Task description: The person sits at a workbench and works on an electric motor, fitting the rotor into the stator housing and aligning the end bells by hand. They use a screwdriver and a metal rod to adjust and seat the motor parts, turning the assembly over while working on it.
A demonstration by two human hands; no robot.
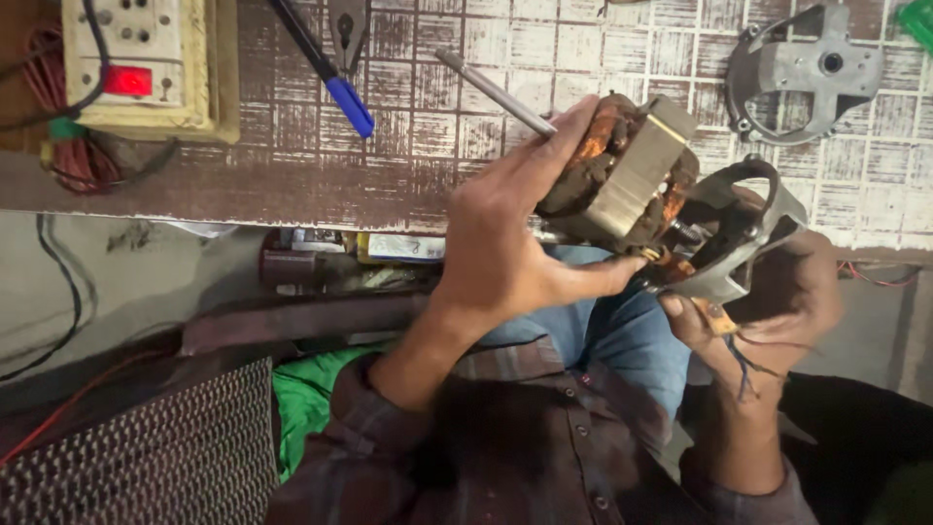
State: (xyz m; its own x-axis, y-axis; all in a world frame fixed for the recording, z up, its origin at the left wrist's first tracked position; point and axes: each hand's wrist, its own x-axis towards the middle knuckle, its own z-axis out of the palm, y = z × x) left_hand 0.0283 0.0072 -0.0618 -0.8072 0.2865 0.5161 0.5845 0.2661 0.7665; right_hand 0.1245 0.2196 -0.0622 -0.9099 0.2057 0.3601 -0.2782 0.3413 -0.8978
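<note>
My left hand (510,243) grips a small electric motor stator (632,175), a metal lamination block with copper windings, and pinches a thin grey rod (496,92) against it with the fingers. My right hand (777,301) holds the motor's grey metal end bracket (748,233) from below, with thin dark wires (743,365) hanging past the wrist. Both hands hold the motor over my lap, just off the workbench's front edge.
The tiled workbench (437,146) carries a switch-and-socket box (146,63) with a red light at the far left, a blue-handled tool (330,73), pliers (348,24), and another grey motor bracket (802,68) at the far right. Red wires (68,156) lie by the box.
</note>
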